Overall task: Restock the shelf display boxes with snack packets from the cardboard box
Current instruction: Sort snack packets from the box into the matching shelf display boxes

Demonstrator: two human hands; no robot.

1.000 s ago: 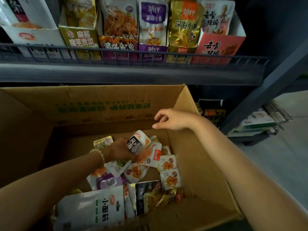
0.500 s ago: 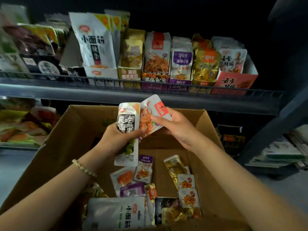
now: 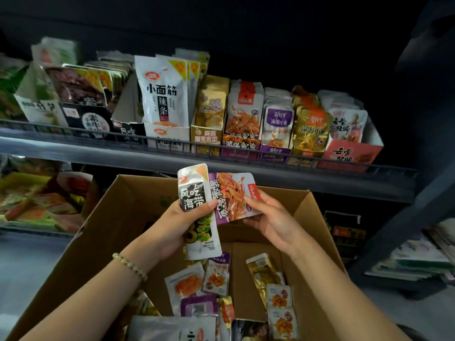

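Hovering above the cardboard box (image 3: 123, 217), your left hand (image 3: 172, 230) grips the upright kelp packet (image 3: 194, 195) and your right hand (image 3: 273, 222) pinches the tilted squid packet (image 3: 231, 193), its display box (image 3: 240, 143) straight above at the shelf (image 3: 98, 153) edge.

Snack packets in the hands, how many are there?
2. The white-and-black plastic packet is in the left hand; the purple-and-orange plastic packet is in the right hand. More could hide behind.

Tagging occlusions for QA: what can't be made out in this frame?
Head view only.
Purple packet: left edge hidden behind the kelp packet.
Cardboard box floor: mostly under loose packets; near side cut off by the bottom edge.
Far-left display boxes: blurred, labels unreadable.
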